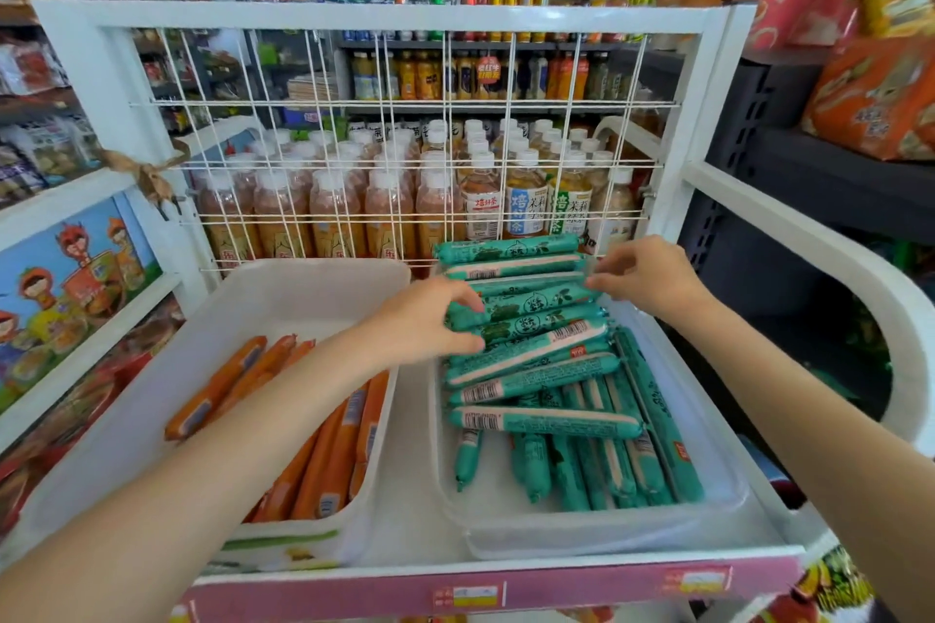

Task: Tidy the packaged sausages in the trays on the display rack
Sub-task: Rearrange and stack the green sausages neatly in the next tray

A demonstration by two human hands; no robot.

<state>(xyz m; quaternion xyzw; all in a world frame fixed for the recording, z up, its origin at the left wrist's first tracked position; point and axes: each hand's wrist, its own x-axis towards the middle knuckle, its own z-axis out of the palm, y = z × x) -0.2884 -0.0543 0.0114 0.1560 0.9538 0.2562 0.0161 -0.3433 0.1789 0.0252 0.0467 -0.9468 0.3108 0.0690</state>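
2 trays on the top shelf of the white display rack (718, 20), side by side. Left tray (283, 288), white: orange sausages (324, 460), approx 8-10 showing, exact no. can't tell, all lying lengthwise toward the front edge, a few propped on the tray's left rim. Right tray (597, 521), clear: green sausages (536, 377), approx 10 laid crosswise in a stack running from mid-tray to the back edge, w/ approx 8 more lengthwise beneath, at the front.

2 hands, both at the crosswise green stack. Left hand (430, 319): fingers curled onto the left ends of the sticks mid-stack, thumb on top, gripping them. Right hand (642, 273): fingertips pinched on the right ends, toward the tray's back right corner. Stack sits between the 2 hands, touching both.

Wire grid (405, 142) stands behind the trays, w/ tea bottles (480, 197) beyond
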